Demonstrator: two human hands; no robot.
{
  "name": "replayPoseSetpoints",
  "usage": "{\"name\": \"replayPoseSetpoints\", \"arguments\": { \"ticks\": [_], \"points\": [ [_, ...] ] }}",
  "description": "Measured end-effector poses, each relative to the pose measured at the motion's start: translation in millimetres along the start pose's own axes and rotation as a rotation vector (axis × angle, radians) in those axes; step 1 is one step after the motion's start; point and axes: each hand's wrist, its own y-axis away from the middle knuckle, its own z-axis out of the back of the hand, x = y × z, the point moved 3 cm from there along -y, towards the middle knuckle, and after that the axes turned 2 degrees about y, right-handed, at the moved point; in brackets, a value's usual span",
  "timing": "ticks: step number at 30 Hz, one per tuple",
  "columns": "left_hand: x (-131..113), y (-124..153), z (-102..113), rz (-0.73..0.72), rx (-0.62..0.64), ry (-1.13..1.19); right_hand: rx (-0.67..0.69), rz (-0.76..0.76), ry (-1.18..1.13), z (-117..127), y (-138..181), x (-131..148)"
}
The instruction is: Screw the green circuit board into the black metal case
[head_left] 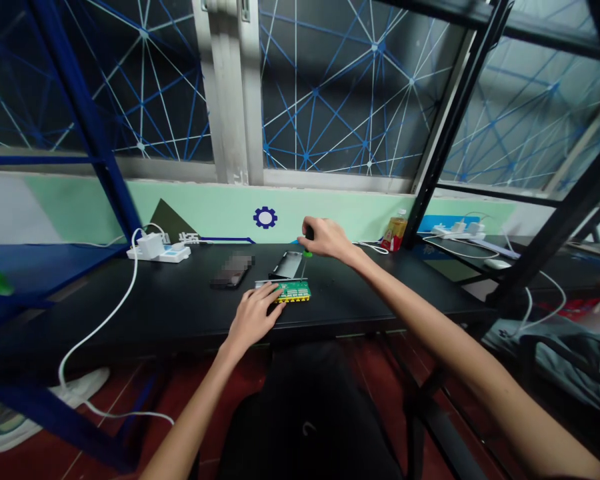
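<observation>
A green circuit board (295,291) with a yellow edge lies on the black table (170,307). My left hand (254,313) rests on its left end, fingers pressed down on it. My right hand (325,238) is closed round the black handle of a screwdriver (307,244) with a green collar, held upright above the board. Just behind the board lies a grey metal case (287,265).
A dark phone (231,272) lies left of the case. A white power strip (157,248) with a cable sits at the back left, a bottle (395,231) at the back right. Blue shelving (100,153) stands left, black shelving (455,113) right.
</observation>
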Motion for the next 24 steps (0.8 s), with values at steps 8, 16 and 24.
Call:
{"name": "replayPoseSetpoints", "arguments": {
  "ticks": [8,16,24],
  "points": [
    [-1.5,0.4,3.2,0.001,0.001,0.004,0.033,0.055,-0.072,-0.8,-1.4,-1.0],
    [-0.7,0.1,2.1,-0.009,0.000,0.003,0.003,0.087,-0.066,0.7,-0.8,3.9],
    [-0.2,-1.6,1.4,-0.007,-0.007,0.008,-0.003,0.077,0.007,-0.1,-2.6,6.7]
  ]
}}
